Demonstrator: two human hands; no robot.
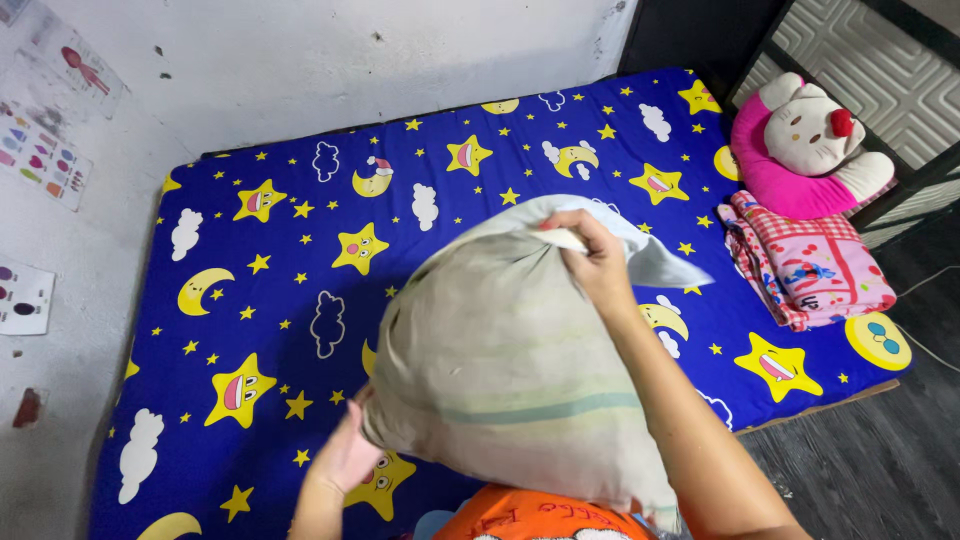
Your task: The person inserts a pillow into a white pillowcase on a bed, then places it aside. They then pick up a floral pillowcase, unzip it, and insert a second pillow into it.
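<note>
From the head camera: a big grey pillow [510, 370] is held up over the bed [300, 300], right in the middle; the right hand [590, 255] pinches its top edge at twelve o'clock, where a pale cover [655, 262] hangs loose; the left hand [350, 455] presses flat on its side at eight o'clock, open, not clenched; I think a firm pinch on top and a steady push below work best; a soft toy [810, 140] and a folded pink blanket [815, 265] lie at two o'clock.
</note>
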